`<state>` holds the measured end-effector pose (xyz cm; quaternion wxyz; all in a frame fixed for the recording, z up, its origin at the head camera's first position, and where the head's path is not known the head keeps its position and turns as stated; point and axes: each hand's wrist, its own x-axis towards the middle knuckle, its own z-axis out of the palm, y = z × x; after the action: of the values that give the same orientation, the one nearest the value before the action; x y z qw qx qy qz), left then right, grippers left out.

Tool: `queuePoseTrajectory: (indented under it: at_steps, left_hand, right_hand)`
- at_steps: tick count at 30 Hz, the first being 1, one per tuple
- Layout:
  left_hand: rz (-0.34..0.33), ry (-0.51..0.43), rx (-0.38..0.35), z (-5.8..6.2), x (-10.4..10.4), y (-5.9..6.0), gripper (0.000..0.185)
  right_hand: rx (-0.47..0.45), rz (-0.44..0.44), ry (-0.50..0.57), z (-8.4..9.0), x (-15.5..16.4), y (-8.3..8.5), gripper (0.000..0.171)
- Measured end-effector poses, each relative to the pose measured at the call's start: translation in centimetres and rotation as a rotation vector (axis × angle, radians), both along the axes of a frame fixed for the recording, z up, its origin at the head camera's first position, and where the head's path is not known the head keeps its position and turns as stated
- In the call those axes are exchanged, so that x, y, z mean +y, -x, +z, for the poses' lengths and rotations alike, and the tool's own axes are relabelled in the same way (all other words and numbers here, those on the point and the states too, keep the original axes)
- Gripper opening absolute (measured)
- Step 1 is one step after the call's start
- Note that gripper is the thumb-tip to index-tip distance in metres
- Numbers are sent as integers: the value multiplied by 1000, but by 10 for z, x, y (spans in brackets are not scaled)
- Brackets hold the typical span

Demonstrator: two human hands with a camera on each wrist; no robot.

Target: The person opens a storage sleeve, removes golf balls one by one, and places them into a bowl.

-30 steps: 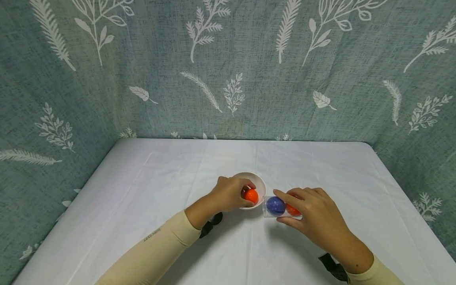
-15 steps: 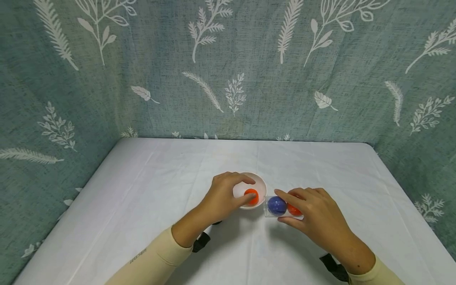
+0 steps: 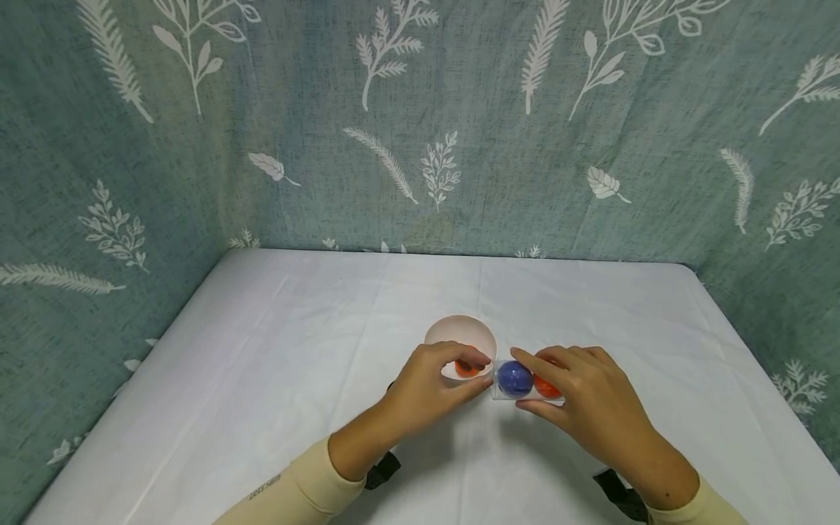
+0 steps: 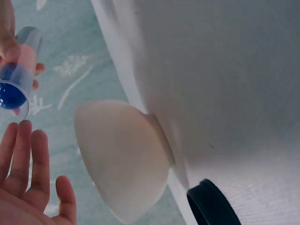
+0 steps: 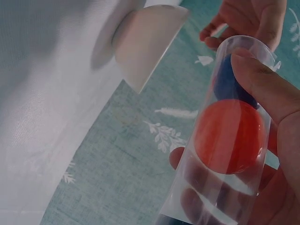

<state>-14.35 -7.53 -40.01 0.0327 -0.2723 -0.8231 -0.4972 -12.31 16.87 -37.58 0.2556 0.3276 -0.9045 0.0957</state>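
My right hand (image 3: 584, 394) grips a clear tube (image 5: 185, 187) lying sideways above the table. Inside it, a blue ball (image 3: 515, 378) sits nearest the open mouth, with an orange ball (image 5: 229, 136) behind. My left hand (image 3: 426, 383) holds nothing; its thumb and forefinger are right at the tube's mouth in the head view, and its other fingers (image 4: 41, 161) are nearly straight in the left wrist view. Beyond it stands a small pale bowl (image 3: 459, 328) containing another orange ball (image 3: 467, 370), partly covered by the left fingers.
The table (image 3: 315, 321) has a white cloth over it. Green leaf-patterned fabric (image 3: 407, 160) hangs behind and at both sides. A dark strap (image 3: 383, 470) is on the left wrist and another strap (image 3: 620, 496) on the right.
My left hand released the orange ball into the bowl, then moved right to the mouth of the tube. The right hand has kept its hold on the tube, nearly still.
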Motion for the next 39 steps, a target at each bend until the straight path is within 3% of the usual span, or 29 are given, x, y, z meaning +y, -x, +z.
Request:
queuePoseTrajectory:
  at_steps: [7, 14, 29, 39]
  left_hand:
    - [16, -9, -31, 4, 1, -3, 25]
    - [4, -43, -126, 2, 2, -6, 24]
    - [15, 17, -161, 0, 2, -6, 30]
    - [-27, -39, -212, 1, 1, -7, 39]
  right_hand:
    - [-3, -11, -7, 2, -2, -1, 72]
    - [-2, -21, -21, 0, -1, -2, 72]
    - [22, -66, -44, 3, -3, -5, 73]
    - [-5, -74, -36, 3, -2, -4, 73]
